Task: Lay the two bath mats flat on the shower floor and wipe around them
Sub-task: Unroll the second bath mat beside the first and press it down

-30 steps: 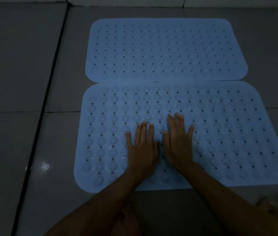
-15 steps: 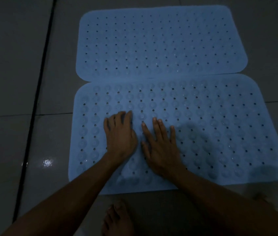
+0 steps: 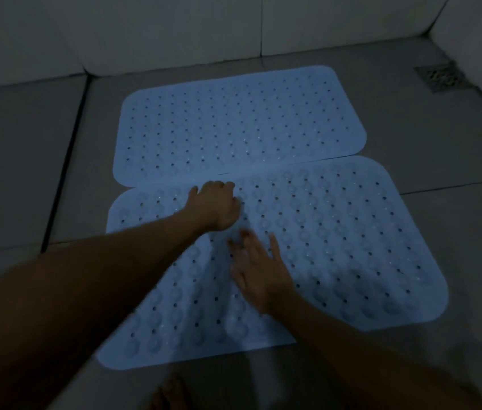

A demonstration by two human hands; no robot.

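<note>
Near mat lies under both hands, far mat just beyond the fingers. Left hand fingers look curled, grip unclear; right hand spread flat, nothing held. Pressure is best swept outward to the edges.

near mat: rubbery, bumpy, perforated | far mat: same | floor: smooth tile
</note>
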